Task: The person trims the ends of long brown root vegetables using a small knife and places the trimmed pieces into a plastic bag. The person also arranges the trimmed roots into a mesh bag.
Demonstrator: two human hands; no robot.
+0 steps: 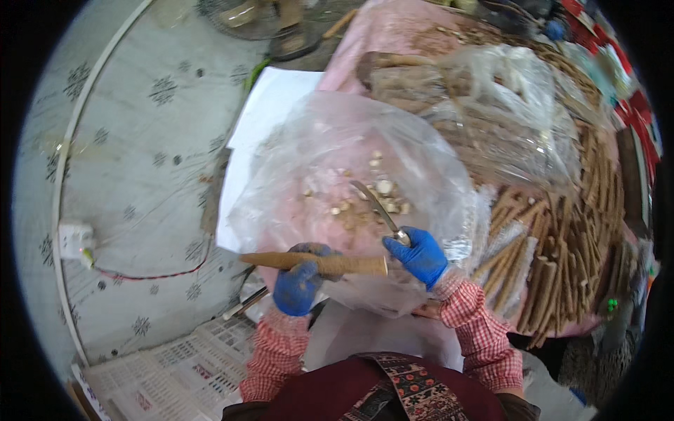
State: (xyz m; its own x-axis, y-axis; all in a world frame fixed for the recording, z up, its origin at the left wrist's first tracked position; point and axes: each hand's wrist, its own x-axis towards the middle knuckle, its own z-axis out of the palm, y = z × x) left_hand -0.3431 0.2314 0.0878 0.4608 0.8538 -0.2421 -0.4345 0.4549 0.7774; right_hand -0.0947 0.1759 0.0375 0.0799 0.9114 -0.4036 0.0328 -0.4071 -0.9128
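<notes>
In the head view, my left hand wears a blue glove and grips a long brown root that lies sideways, its pale cut end facing right and its tapered end pointing left. In my right hand, also gloved in blue, is a curved knife with its blade raised up and to the left, apart from the root. Beyond both hands, a clear plastic sheet holds small pale cut pieces.
At the right lie piles of brown roots and bagged roots on a pink cloth. White paper is at the back left. A patterned wall with a cable, printed paper and a mesh fan guard are leftward.
</notes>
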